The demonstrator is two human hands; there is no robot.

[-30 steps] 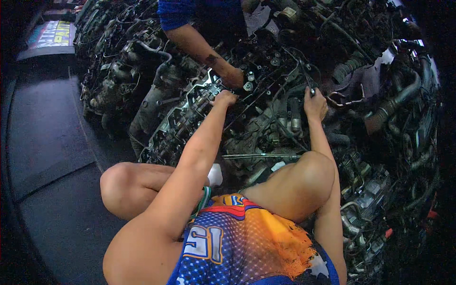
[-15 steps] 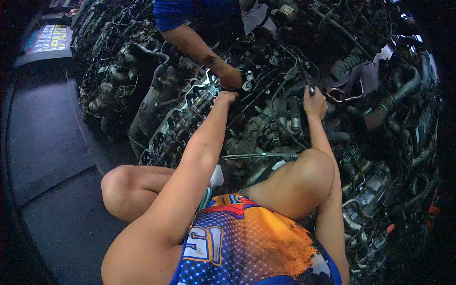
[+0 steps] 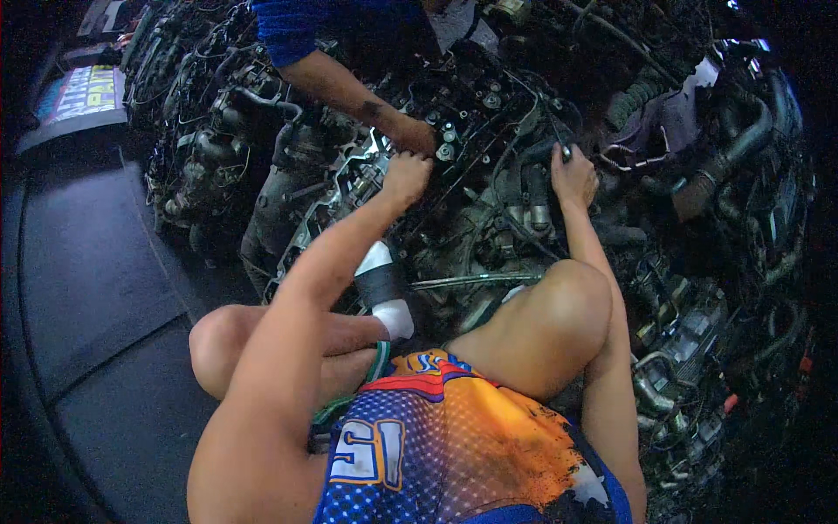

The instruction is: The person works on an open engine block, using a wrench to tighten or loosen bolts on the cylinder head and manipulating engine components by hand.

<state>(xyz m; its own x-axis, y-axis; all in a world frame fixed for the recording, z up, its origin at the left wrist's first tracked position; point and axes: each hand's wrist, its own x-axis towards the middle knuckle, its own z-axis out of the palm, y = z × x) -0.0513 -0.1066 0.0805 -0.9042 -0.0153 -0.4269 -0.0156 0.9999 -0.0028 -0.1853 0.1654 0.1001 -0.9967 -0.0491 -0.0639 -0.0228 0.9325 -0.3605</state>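
Observation:
My left hand is closed over the exposed top of a greasy engine, and what its fingers hold is hidden. Right against it, a co-worker's hand reaches down from a blue sleeve to the same engine, beside some round bolt heads. Farther right, my right hand is wrapped round a dark slim handle whose shiny end shows at the thumb. Dark hoses and cables run between my two hands.
Piled engines and pipes crowd the far left. More engine parts lie to the right, with a ribbed hose beyond. A thin metal rod lies before my knees. A dark flat panel is at left, near a printed sign.
My left hand has turned at the wrist, its elbow swinging outward, and stays beside the co-worker's hand. My right hand keeps its grip. The whole view has shifted slightly.

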